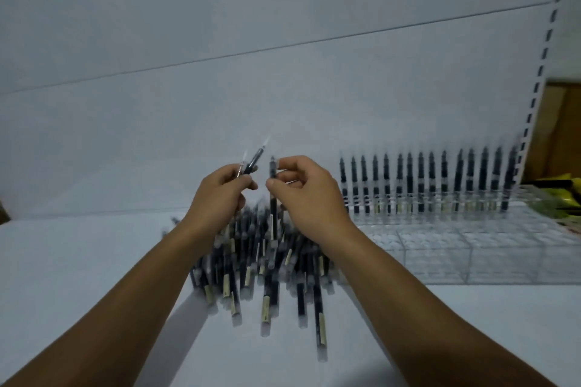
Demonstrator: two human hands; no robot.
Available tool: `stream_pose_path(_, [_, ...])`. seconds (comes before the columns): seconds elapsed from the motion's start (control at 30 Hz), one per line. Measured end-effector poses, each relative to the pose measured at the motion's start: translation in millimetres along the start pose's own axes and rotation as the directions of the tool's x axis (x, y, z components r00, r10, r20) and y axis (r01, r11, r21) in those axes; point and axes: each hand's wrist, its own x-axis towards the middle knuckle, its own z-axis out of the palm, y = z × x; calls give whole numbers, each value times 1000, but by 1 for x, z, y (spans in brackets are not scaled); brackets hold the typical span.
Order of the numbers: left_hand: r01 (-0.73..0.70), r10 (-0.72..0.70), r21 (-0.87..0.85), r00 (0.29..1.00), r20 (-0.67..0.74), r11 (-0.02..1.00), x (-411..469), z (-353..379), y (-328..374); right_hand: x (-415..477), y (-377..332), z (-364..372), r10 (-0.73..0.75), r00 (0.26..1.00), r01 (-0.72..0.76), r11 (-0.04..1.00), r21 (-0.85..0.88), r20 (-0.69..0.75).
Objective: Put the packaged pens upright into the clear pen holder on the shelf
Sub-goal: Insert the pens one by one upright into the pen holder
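My right hand (306, 190) pinches one pen (273, 198) upright; my left hand (220, 195) grips two. I'd lower it straight into the holder (471, 248), at the shelf's (78, 261) right edge.

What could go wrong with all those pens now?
1. The right hand pinches one pen only near its top, so it might swing or slip into the pile.
2. The left hand holds a few pens loosely fanned; one could drop.
3. The holder is clear and hard to see, so reaching for it might bump the standing row.
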Motion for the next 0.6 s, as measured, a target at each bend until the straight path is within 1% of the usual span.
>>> stream_pose_path(0.13, [-18, 29, -173, 998, 57, 985, 1, 20, 17, 5, -11, -37, -5, 1000, 6, 998, 70, -12])
stream_pose_path(0.23, [-4, 39, -274, 992, 124, 962, 0, 44, 27, 6, -14, -83, -43, 999, 44, 997, 70, -20])
stream_pose_path(0.33, [29, 48, -353, 977, 209, 935, -3, 72, 37, 4, -9, -132, -78, 995, 81, 995, 51, -67])
stream_pose_path(0.5, [137, 62, -507, 933, 356, 851, -8, 132, 61, 4, -2, -207, -141, 969, 132, 989, -60, -201])
stream_pose_path(0.6, [204, 78, -538, 887, 456, 818, -11, 165, 71, 9, 5, -244, -192, 914, 167, 981, -100, -357])
